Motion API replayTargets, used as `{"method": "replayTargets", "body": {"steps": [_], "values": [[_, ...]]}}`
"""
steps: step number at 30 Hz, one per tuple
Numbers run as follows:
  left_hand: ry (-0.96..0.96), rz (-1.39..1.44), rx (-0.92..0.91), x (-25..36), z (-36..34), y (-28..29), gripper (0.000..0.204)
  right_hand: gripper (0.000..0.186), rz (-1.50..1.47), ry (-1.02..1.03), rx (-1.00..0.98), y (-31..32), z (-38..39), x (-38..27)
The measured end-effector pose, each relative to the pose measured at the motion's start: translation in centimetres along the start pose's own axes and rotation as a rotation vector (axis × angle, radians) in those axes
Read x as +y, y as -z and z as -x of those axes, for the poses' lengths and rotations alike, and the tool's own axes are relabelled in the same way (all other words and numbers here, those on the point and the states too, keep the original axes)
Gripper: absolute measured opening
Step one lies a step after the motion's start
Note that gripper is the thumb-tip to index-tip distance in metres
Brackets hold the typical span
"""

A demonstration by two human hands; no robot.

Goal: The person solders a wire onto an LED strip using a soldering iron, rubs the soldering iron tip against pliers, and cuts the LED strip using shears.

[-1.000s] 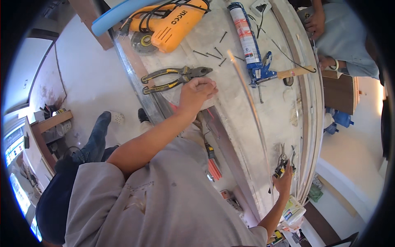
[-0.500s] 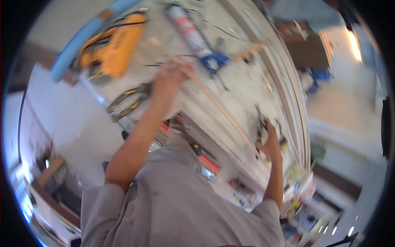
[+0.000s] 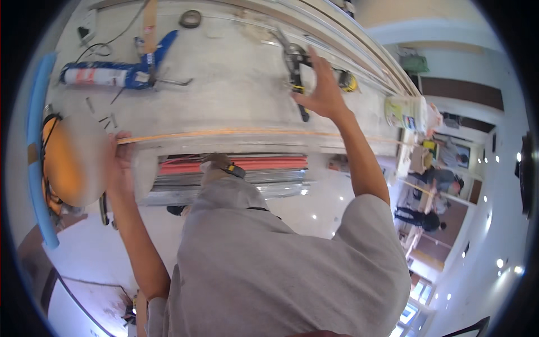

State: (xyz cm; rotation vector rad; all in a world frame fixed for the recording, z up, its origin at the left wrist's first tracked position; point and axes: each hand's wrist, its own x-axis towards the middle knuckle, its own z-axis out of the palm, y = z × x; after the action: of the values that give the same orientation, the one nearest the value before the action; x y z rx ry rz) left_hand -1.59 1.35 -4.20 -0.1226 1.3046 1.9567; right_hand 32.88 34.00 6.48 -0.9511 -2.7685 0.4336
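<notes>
A long thin orange-brown strip (image 3: pixel 241 132) runs along the near edge of the workbench. My left hand (image 3: pixel 120 168) is at its left end, fingers closed around it, partly smeared by motion. Beyond the strip, my right hand (image 3: pixel 324 90) is spread over the bench with nothing in it. Right beside its fingers lie black-and-yellow pliers (image 3: pixel 295 64). A black-and-yellow tool (image 3: pixel 346 81) sits just past that wrist, partly hidden. Close to my left hand is an orange-yellow power tool (image 3: pixel 59 163), blurred on one side.
A blue caulking gun (image 3: pixel 137 76) with a white tube lies at the far left, near a tape roll (image 3: pixel 190 19). A blue foam tube (image 3: pixel 35 151) borders the left side. A white bucket (image 3: pixel 405 112) stands at the bench's right end. Red and silver lengths (image 3: pixel 236 164) lie below the bench edge.
The view has turned, so the strip now lies nearly level across it instead of slanting. My right hand has lifted away from the strip's far end; my left hand stays at the other end.
</notes>
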Motion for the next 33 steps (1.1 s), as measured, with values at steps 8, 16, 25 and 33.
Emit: {"method": "replayTargets", "body": {"steps": [8, 16, 25, 33], "values": [[0.066, 0.153, 0.027, -3.4, 6.5, -5.0, 0.015, 0.097, -1.416, -0.135, -0.667, 2.4, -1.0, -4.5], [0.114, 0.245, 0.159, -2.8, 8.7, -4.6, 0.041, 0.099, -1.263, -0.131, -1.176, -4.2, -7.7, -17.7], [-0.072, 0.267, 0.198, -4.6, 8.3, -4.2, 0.051, 0.087, -0.868, 0.091, -1.250, -7.2, -8.2, -18.9], [-0.124, 0.252, 0.071, -6.5, 9.4, -6.0, 0.040, 0.082, -0.876, -0.138, -1.378, -4.0, -9.8, -20.5]]}}
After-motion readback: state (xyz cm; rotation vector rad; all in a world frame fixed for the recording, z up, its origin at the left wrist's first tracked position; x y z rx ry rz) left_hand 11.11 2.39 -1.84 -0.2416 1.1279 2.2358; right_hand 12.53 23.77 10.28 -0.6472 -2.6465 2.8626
